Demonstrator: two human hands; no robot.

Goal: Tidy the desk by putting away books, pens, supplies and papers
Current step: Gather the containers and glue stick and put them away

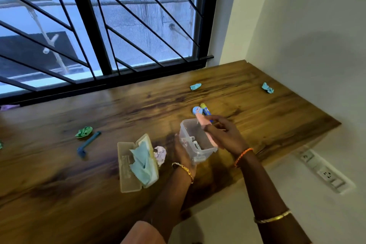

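My left hand (pixel 184 157) grips a small clear plastic container (pixel 191 134) from below, just above the wooden desk (pixel 257 117). Several small supplies lie in the container's bottom. My right hand (pixel 225 134) is closed on a long pink item (pixel 203 124) that lies over the container's open top. Just behind the fingers are a round blue labelled object (pixel 197 110) and a blue glue stick with a yellow cap (pixel 205 109). I cannot tell whether these rest on the desk or are held.
An open translucent case (pixel 126 172) with a light blue cloth lies left of the container, a crumpled lilac paper (pixel 160 154) beside it. On the desk are also a green paper ball (pixel 84 131), a blue tool (pixel 89 142) and two blue paper balls (pixel 195 86) (pixel 267 87). Wall sockets (pixel 324 173) sit below the desk's right edge.
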